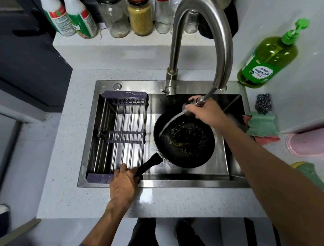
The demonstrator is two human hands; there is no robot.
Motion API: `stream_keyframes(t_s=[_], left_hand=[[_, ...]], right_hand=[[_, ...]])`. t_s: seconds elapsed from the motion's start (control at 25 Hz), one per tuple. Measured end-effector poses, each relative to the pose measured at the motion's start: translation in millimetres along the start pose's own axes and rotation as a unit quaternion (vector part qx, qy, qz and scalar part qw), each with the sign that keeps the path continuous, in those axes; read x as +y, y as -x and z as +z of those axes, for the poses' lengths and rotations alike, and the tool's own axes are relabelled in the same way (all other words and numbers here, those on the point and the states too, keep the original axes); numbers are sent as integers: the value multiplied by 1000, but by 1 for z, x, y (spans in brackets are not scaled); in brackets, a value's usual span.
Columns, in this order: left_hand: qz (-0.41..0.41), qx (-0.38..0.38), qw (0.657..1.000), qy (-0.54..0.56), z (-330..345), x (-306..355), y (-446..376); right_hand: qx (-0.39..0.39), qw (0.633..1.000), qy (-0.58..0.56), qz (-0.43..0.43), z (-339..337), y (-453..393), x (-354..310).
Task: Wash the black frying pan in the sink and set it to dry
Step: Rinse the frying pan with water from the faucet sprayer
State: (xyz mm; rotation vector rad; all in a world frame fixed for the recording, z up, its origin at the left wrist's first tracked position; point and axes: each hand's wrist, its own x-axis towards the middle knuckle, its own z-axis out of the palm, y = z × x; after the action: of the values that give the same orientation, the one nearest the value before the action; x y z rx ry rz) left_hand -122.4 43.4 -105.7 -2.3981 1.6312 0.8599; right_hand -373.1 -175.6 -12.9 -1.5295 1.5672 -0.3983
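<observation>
Here, speckled white counter (68,127) rings steel sink (189,181) — dim kitchen.

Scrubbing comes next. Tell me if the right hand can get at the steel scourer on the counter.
Probably yes: the steel scourer lies uncovered just right of the sink, but the right hand must first release the spray head.

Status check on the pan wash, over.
Left hand gripping frying pan handle; right hand aiming pull-out sprayer. Water hitting pan, greasy residue inside. Drying rack empty, nothing in the way.
</observation>
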Motion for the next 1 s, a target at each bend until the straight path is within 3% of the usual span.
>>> stream_keyframes(t_s=[0.08,0.2,0.44,0.68,1.0], left_hand=[[0,5,1000,2,0,0,1],[-4,12,1000,20,-1,1,2],[-12,5,1000,15,1,-2,0],[-9,11,1000,10,-1,2,1],[-12,4,1000,6,1,2,1]], right_hand=[[37,995,96,8,-17,-4,14],[8,987,160,16,-16,16,33],[38,994,70,-72,-25,22,-2],[61,994,-75,-41,-26,18,-36],[128,991,36,-33,-44,18,-29]])
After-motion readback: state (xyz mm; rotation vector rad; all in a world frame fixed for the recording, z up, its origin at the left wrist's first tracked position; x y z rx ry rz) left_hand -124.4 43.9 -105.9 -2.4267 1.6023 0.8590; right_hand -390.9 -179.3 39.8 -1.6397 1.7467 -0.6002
